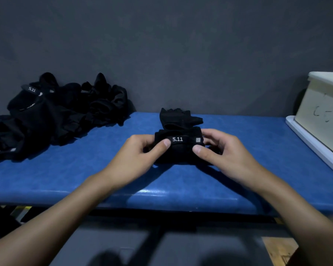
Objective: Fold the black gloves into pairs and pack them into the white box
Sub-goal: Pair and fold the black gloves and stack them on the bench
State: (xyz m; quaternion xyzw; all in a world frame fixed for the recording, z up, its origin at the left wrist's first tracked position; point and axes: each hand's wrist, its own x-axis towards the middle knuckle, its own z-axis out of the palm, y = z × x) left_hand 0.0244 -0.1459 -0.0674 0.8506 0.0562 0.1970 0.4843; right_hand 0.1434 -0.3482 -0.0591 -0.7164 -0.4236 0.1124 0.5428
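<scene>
A black glove pair [179,131] lies in the middle of the blue bench [85,169], its fingers pointing away from me and its wrist strap marked 5.11 facing me. My left hand [136,156] pinches the strap's left end, thumb on top. At the strap's right end my right hand [221,152] grips the cuff. A heap of loose black gloves [58,114] sits at the far left of the bench. The white box [323,108] stands at the right edge, partly out of view.
The white box rests on a flat white lid or tray [313,144] that juts toward the bench middle. A dark grey wall [161,45] runs behind the bench. Below the front edge is a dim floor.
</scene>
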